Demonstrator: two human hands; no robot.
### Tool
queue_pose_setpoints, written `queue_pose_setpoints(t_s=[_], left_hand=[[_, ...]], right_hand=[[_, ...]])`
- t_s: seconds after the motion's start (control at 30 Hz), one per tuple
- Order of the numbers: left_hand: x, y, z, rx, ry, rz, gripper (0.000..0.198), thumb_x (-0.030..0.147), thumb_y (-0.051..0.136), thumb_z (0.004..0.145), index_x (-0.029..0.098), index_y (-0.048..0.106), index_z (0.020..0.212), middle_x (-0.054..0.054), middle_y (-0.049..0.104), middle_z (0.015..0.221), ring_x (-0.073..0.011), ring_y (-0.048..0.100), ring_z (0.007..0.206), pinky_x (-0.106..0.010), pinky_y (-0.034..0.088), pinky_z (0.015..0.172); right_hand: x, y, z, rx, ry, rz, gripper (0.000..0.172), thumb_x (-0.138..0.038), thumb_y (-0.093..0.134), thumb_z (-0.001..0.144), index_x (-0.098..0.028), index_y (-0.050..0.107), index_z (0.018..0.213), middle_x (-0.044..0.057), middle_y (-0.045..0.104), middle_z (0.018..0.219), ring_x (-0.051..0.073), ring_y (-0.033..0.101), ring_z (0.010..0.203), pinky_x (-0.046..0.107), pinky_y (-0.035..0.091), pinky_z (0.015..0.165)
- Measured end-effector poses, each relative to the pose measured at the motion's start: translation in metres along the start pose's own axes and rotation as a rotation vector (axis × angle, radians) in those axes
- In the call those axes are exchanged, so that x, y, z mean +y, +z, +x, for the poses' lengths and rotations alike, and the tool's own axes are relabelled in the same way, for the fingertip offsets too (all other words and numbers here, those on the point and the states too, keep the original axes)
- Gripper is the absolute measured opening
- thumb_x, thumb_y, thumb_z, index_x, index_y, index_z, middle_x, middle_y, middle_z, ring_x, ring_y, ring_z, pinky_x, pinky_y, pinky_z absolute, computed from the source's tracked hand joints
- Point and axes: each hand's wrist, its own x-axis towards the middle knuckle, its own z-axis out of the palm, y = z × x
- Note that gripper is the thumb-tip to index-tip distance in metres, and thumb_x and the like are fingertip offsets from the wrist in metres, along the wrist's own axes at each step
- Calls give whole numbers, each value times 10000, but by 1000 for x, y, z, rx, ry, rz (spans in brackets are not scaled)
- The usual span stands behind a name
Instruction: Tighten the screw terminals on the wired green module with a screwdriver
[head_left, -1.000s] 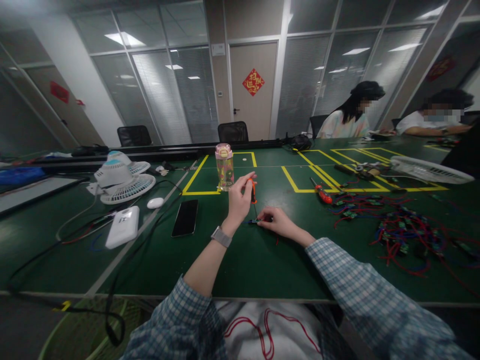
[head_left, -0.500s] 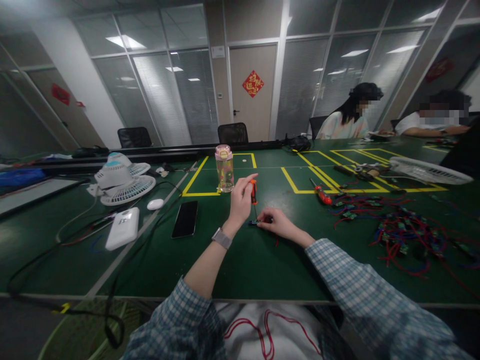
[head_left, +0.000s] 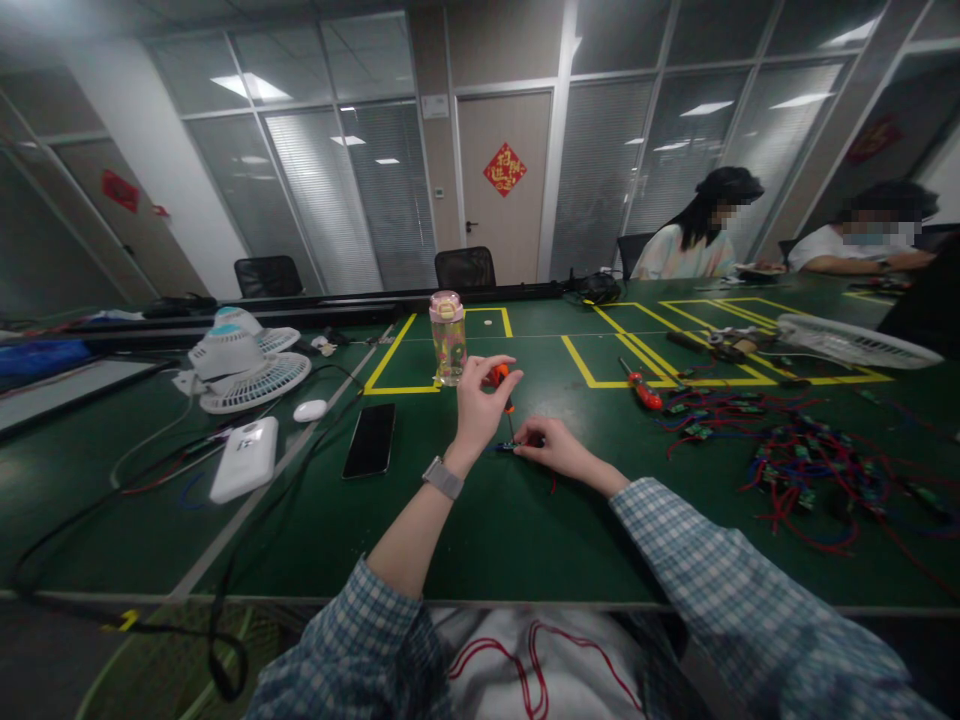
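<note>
A small orange-and-black screwdriver (head_left: pixel 509 405) stands nearly upright in front of me, its thin shaft pointing down. My left hand (head_left: pixel 478 400) has its fingers around the handle, partly covering it. The shaft reaches a small green circuit board (head_left: pixel 507 447) lying on the table. My right hand (head_left: pixel 553 446) pinches the right end of that board between thumb and fingers. A short red wire (head_left: pixel 553 486) shows below the right hand. Whether the screwdriver tip sits in a screw is too small to tell.
Boards with tangled red and blue wires (head_left: pixel 814 465) spread at right, near a red screwdriver (head_left: pixel 642 388). A water bottle (head_left: pixel 448 340) stands behind my left hand. Leftward lie a phone (head_left: pixel 370 440), a white power bank (head_left: pixel 246 460) and white fans (head_left: pixel 251 375). Two people sit far right.
The left-hand fingers have shifted around the screwdriver handle, with thumb and forefinger now more spread at its top. My right hand and the board stay in place.
</note>
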Motion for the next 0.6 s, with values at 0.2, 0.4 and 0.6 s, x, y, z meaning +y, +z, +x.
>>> queue_pose_setpoints(t_s=[0.2,0.4,0.6], left_hand=[[-5,1,1,-46,-19,-76,285,223,449,965,222,651,1166,-63,655,1122,-177,620,1037,-310,496,901],[-6,2,-1,-26,-50,-66,276,260,501,953,216,624,1196,-72,661,1057,-161,650,896,-279,526,779],[1,0,-1,33,11,56,145,276,668,855,217,682,986,-33,592,938,-142,600,837,-230,492,710]], right_hand=[[0,0,0,-2,-10,-13,72,-185,696,754,-159,689,821,27,647,782,136,582,680,257,468,647],[1,0,0,-3,-4,-8,81,-198,700,750,-159,688,820,26,651,780,139,587,681,256,463,644],[-1,-1,0,-8,-10,-12,80,-196,700,751,-161,689,822,27,658,785,139,588,689,255,464,651]])
